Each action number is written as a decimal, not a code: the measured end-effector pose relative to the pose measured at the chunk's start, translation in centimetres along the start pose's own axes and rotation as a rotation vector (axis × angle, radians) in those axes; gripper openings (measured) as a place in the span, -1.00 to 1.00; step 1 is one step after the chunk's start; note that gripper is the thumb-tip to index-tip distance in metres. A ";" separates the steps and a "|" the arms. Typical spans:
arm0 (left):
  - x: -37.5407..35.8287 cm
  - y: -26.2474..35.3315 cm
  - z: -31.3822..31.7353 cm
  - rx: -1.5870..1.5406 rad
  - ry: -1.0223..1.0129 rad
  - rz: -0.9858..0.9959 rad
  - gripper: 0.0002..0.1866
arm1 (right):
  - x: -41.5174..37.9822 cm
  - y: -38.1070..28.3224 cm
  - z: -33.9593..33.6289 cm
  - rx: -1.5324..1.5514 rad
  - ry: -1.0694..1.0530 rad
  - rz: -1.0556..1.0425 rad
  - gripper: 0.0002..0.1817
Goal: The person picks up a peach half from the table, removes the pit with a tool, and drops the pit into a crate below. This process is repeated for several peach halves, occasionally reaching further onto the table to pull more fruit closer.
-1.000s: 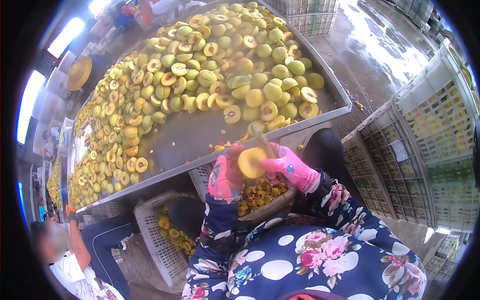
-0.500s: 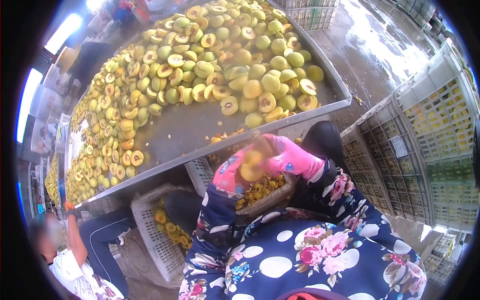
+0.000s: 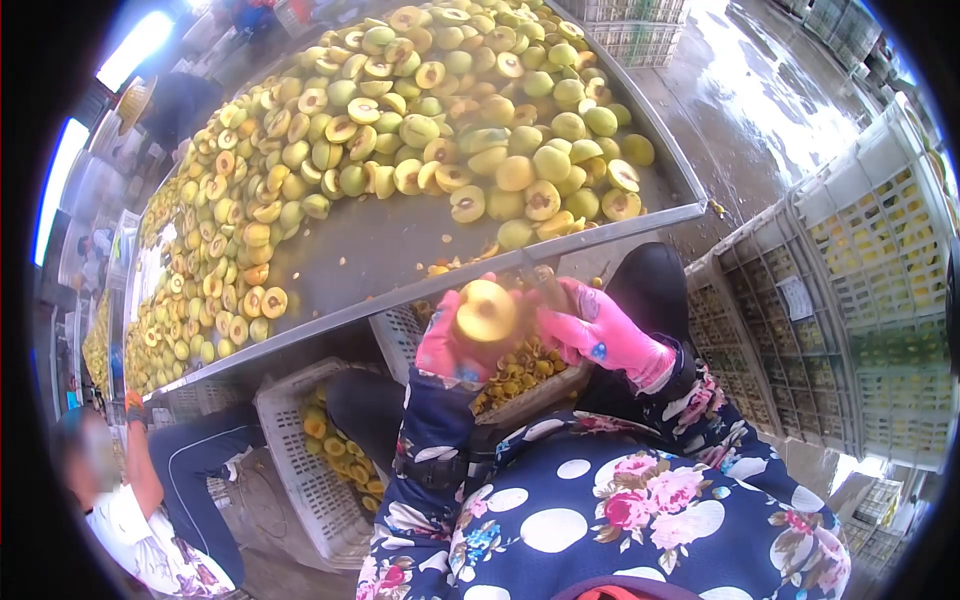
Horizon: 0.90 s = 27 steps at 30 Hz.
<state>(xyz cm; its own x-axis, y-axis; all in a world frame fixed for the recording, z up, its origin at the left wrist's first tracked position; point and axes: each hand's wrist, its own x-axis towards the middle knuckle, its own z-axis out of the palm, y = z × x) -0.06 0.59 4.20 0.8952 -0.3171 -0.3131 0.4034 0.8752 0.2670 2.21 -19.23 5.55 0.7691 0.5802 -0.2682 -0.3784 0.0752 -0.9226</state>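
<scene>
My left hand [image 3: 447, 338], in a pink glove, cups a yellow peach half [image 3: 487, 311] with its cut face turned up. Close beside it, my right hand [image 3: 607, 335], also gloved in pink, is closed around a short tool with a brownish handle [image 3: 548, 287]; its working end is blurred. Below both hands, a crate [image 3: 540, 408] holds small yellow scraps. Just beyond them runs the front rim of a metal table [image 3: 420, 296] heaped with halved peaches [image 3: 410, 130].
A white crate [image 3: 290, 450] with peach halves stands left of my legs. On the left, a seated person [image 3: 150, 520] has an orange-gloved hand at the table edge. Stacked crates of fruit [image 3: 850, 290] rise on the right, beside wet floor [image 3: 760, 90].
My hands have moved apart slightly, the right one to the right with the tool raised. The peach half's cut face now shows more plainly. The view has shifted slightly.
</scene>
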 end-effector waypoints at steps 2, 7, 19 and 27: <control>-0.2 0.9 -1.1 -0.122 -0.033 -0.089 -0.37 | -0.5 0.3 0.6 0.004 -0.024 0.056 -0.56; -1.2 2.2 -2.1 -0.149 0.151 -0.014 -0.36 | -0.5 0.3 1.6 -0.406 -0.110 0.010 -0.54; -2.8 1.4 -1.5 0.244 0.216 0.114 -0.42 | 1.6 -0.6 3.0 -0.956 -0.166 -0.382 -0.78; -2.4 1.1 -1.4 0.202 0.235 0.082 -0.44 | 2.0 -0.3 3.1 -1.042 -0.151 -0.415 -0.76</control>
<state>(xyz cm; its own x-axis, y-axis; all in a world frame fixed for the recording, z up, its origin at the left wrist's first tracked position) -2.08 2.84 3.96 0.8676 -0.1344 -0.4787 0.3818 0.7968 0.4683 2.28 -15.55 6.14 0.6388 0.7648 0.0839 0.5595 -0.3868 -0.7330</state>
